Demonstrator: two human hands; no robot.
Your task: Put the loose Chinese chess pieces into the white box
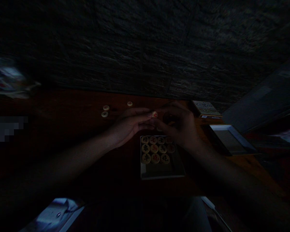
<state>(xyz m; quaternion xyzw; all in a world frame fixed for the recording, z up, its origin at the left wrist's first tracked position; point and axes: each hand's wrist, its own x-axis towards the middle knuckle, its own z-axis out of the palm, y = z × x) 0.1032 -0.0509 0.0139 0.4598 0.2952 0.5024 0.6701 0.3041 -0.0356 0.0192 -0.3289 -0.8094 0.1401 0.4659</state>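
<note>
My left hand (132, 124) reaches in from the left, its fingertips closed on a round Chinese chess piece (155, 115) with a red character. From the other side my right hand (181, 122) curls toward the same piece, thumb and forefinger meeting at its edge. Just below both hands lies an open box tray (157, 170) holding rows of Chinese chess pieces, some marked red and some black. The right hand covers part of its top right corner. Light shapes, perhaps more pieces, show dimly under the right hand.
Loose pieces lie on the wooden table (70, 106): a red-marked one (106, 108), another below it (104, 114) and one farther back (130, 103). Rightward are a flat printed box (206, 109) and a shallow lid (232, 140). A dark stone wall (140, 58) rises behind.
</note>
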